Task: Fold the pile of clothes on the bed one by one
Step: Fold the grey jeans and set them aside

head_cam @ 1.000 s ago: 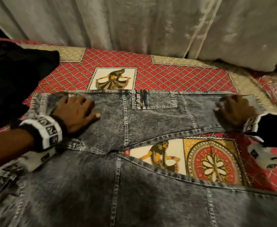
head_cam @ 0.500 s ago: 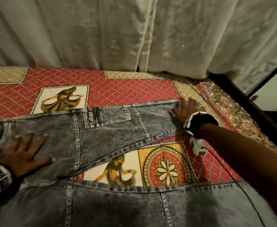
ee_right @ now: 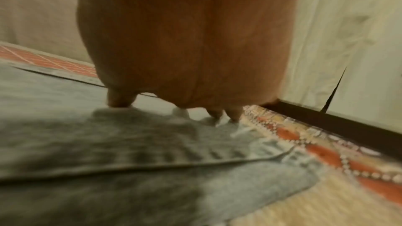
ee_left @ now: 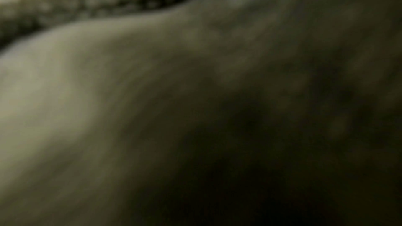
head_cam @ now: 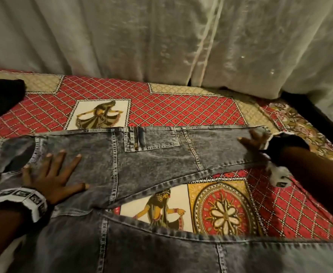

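Lying spread across the bed (head_cam: 181,107), grey acid-washed jeans (head_cam: 151,164), one leg stretched left to right over the red patterned bedspread (head_cam: 289,209), the other leg running along the near edge of the head view. Pressing flat on the left part of the far leg, left hand (head_cam: 51,178), fingers (head_cam: 74,161) straight and splayed, grasping nothing. Resting on the right end of that same leg, near the hem, right hand (head_cam: 254,139), fingers (ee_right: 120,100) extended with tips touching the denim, released rather than clenched. Showing only blurred grey cloth, left wrist view. Hanging behind the bed, pale curtain (head_cam: 161,40). Sitting at the far left, dark garment (head_cam: 2,97).
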